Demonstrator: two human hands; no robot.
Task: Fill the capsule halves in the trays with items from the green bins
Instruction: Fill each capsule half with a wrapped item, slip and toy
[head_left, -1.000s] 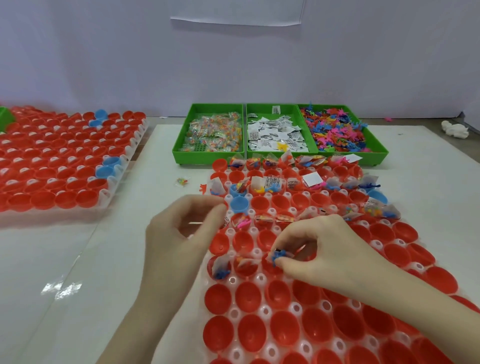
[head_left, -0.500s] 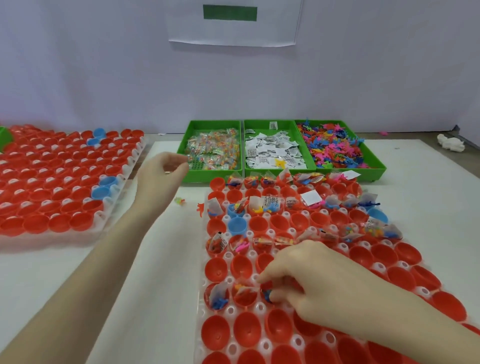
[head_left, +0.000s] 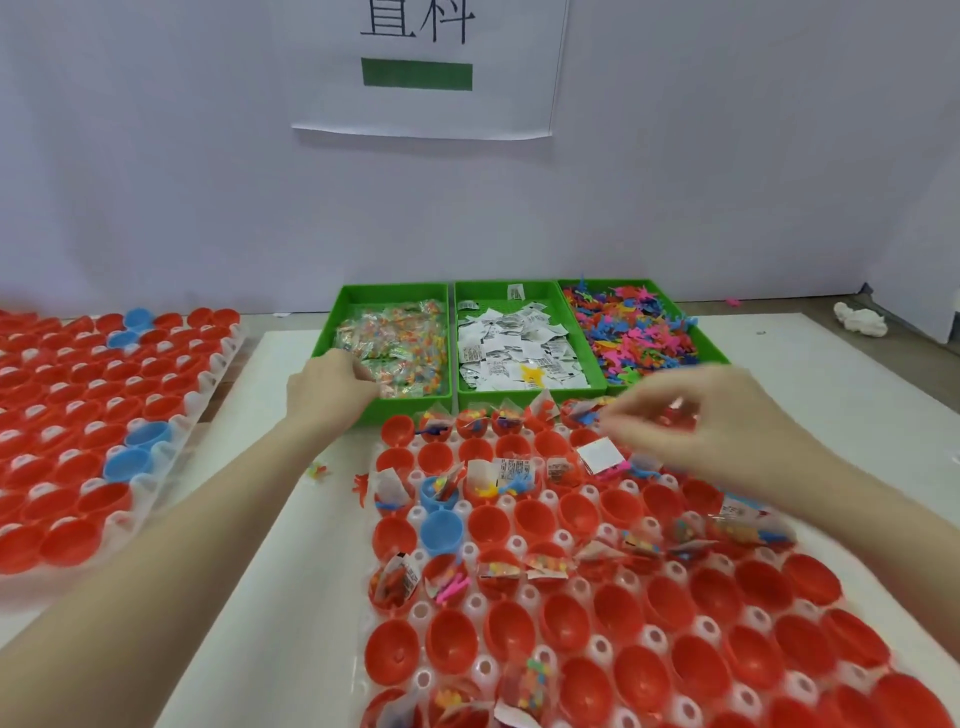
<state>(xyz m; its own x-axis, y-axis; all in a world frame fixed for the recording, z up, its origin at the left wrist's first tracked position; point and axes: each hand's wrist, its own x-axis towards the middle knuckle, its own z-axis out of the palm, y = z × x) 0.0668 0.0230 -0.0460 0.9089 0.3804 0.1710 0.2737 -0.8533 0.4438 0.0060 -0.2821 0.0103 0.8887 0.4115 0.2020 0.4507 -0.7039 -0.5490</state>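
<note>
Three bins (head_left: 519, 338) sit side by side behind the near tray (head_left: 623, 597) on the bench (head_left: 291, 571); a second tray (head_left: 104, 431) lies left

Three bright green bins (head_left: 524, 353) are seen: multicoloured packets (head_left: 400, 348), white slips (head_left: 519, 353) printed in black, and pink, blue, orange toys (head_left: 639, 332). Red capsule halves (head_left: 452, 644), with a few blue ones (head_left: 440, 531), are set in translucent white trays (head_left: 485, 670). The worktop (head_left: 291, 519) is white.
</note>
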